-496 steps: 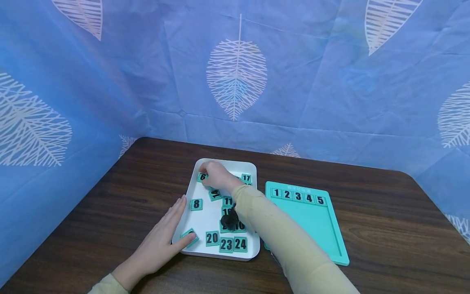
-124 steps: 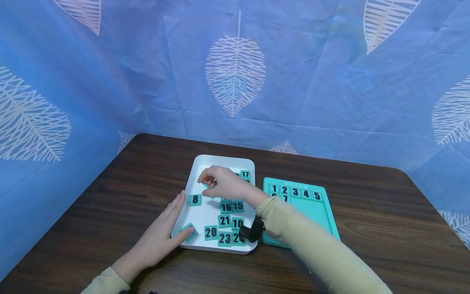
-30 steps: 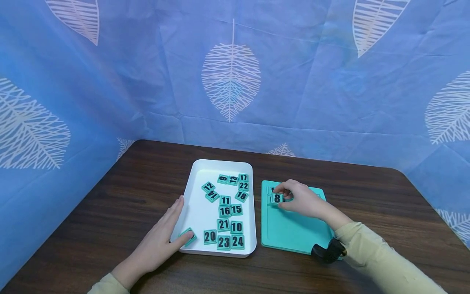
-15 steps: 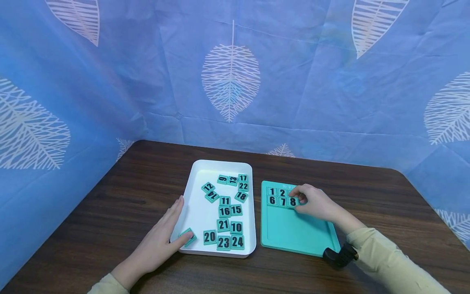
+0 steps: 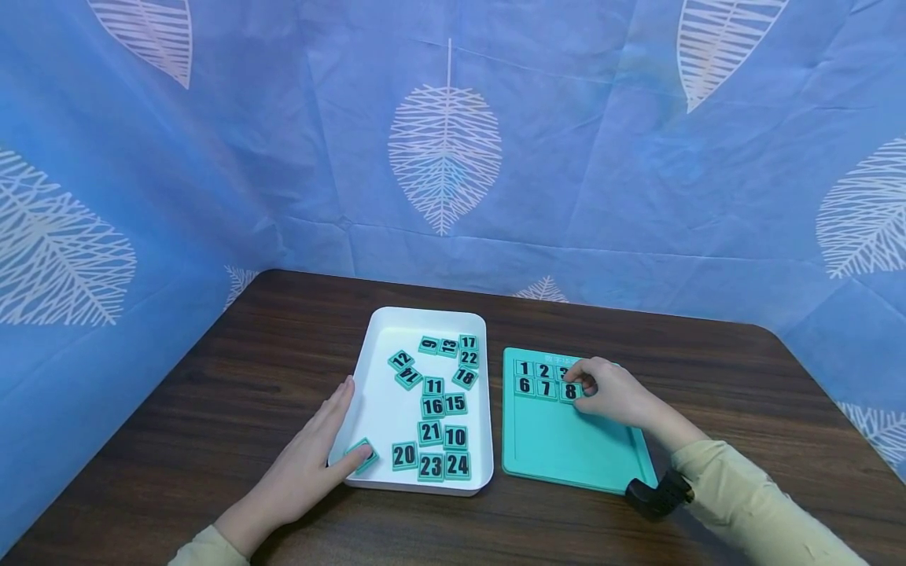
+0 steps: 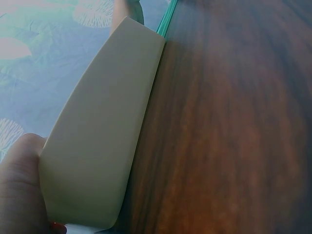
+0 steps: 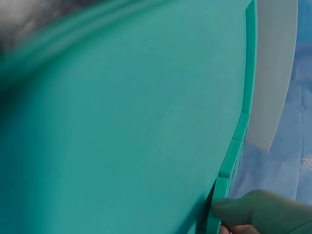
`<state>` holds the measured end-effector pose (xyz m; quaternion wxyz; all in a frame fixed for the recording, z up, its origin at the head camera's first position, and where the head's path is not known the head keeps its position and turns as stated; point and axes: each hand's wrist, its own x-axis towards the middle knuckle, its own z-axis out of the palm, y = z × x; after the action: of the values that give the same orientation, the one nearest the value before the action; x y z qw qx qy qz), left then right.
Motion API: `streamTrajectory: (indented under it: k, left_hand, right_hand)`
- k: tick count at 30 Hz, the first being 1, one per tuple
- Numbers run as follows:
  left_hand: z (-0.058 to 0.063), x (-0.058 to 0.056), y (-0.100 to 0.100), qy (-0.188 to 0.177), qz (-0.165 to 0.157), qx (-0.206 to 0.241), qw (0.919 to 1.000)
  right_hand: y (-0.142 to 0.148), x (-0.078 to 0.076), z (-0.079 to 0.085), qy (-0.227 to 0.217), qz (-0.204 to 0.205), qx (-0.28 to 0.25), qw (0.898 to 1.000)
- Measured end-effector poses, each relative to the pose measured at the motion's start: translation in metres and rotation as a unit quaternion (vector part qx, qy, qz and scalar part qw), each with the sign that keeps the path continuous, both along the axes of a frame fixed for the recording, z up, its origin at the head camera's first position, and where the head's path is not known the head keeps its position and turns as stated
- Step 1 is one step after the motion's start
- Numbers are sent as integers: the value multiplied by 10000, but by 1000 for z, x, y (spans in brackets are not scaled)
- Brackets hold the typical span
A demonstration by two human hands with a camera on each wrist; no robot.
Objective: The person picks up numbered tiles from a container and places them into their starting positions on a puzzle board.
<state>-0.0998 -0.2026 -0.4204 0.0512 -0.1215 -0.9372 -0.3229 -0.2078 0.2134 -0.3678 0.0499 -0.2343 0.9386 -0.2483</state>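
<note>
Right hand (image 5: 614,393) pinches the 8 tile (image 5: 569,392) on the green board (image 5: 566,444)

We see the right thumb and fingers pinching the 8 tile in the second row, just beside the 7 tile (image 5: 546,390), with the 6 tile (image 5: 524,387) next along. The right wrist view shows us the thumb against its edge and a dark gap there; we cannot tell whether it lies flat. In the row above we read the 1 tile (image 5: 524,369), the 2 tile (image 5: 543,372) and the partly covered 3 tile (image 5: 561,373); the hand hides what follows.

Along the left side of the white tray (image 5: 375,409) we see the left hand (image 5: 304,468), its fingers straight, its thumb spread inward over a corner tile (image 5: 370,462) whose number we cannot read. In the tray we read loose tiles (image 5: 432,407) 9 to 18 and 20 to 24, some touching. Tray and board sit near each other on the brown desk (image 5: 304,338), before a blue leaf-print cloth (image 5: 318,118)
</note>
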Motion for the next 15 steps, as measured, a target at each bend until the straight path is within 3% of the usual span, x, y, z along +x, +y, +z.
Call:
streamTrajectory:
  k: [15]
  left_hand:
    - [0, 0, -1, -13, -18, 39, 10000]
  right_hand:
    - [-4, 0, -3, 150, -43, -57, 9999]
